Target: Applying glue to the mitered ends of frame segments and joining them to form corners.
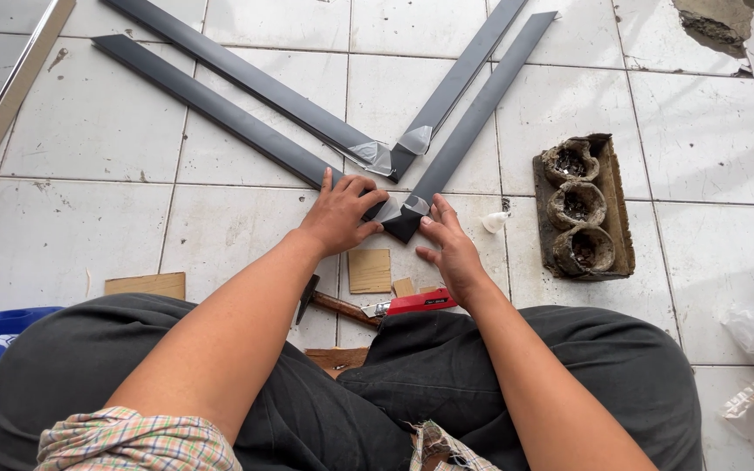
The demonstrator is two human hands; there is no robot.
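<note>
Head view looking down at someone sitting cross-legged on a white tiled floor (89, 131). The left hand (339, 212) is pressing flat, fingers spread, on the near end of a long dark grey flat metal strip (211, 105) that's running away up and to the left. The right hand (453, 249) is sitting open, fingers loosely extended, just beside the end of a second dark grey strip (482, 109) that's heading up and to the right. The two strip ends are meeting in a V-shaped corner (401, 220) right between the hands, just ahead of the knees, with some silvery tape wrapped there. The left hand is the one actually on the metal; the right is only touching near the joint.

A second pair of grey strips (377, 155) is lying just behind, forming the same V. Also lying around: a wooden-handled hammer (335, 305), a red utility knife (416, 303), small cardboard squares (369, 270), and a crusty brown tray with three cups (583, 208) off to the right.
</note>
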